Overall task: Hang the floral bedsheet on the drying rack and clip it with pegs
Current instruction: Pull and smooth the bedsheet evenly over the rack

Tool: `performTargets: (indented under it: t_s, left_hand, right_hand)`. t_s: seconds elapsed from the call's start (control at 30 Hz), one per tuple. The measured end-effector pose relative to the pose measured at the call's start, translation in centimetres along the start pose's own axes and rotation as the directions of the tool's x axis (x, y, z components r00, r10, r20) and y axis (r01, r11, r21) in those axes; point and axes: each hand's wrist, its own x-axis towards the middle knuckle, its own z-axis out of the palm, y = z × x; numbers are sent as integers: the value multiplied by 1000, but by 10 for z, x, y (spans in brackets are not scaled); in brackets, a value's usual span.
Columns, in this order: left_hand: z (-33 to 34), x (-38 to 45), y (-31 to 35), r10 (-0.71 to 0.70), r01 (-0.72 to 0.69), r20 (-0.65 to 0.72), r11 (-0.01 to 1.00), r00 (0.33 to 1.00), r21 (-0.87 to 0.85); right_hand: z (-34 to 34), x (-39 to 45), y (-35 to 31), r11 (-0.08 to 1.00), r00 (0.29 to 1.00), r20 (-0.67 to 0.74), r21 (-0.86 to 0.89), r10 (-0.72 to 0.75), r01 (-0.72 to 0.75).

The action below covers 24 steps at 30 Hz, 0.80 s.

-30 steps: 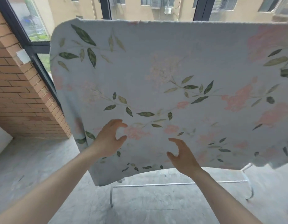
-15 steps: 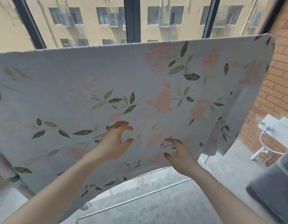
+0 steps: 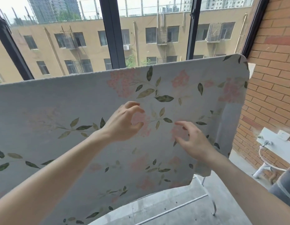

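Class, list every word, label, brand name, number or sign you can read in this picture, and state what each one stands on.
None: no readable text shows anywhere.
floral bedsheet: printed leaves and pink flowers only, no lettering.
white wall plate on the brick wall: no marking can be made out.
building outside: no signs or numbers visible.

Pale bedsheet, pink-flowered, green-leaved

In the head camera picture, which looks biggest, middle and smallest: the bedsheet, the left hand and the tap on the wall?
1. bedsheet: biggest by far.
2. left hand: though it is near the camera, so it looks bigger.
3. tap: smallest, and farther off.
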Motion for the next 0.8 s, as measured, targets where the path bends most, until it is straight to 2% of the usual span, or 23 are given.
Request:
performTargets:
  t_s: [0.23, 0.37, 0.6, 0.8]
  left_hand:
    - [-1, 109, 29, 124, -110, -120, 987, 985, 114]
    - [3, 169, 43, 154, -113, -187, 971, 970, 211]
    - [25, 265, 69, 135, -79, -124, 922, 983, 379]
    - [54, 324, 118, 157, -110, -103, 924, 982, 367]
  right_hand:
    - [-54, 63, 18, 999, 996, -77, -22, -39, 37]
    - [-83, 101, 31, 997, 989, -139, -52, -55, 48]
    - [-135, 159, 75, 997, 953, -297, -58, -65, 50]
    - [-193, 210, 123, 998, 921, -385, -60, -48, 27]
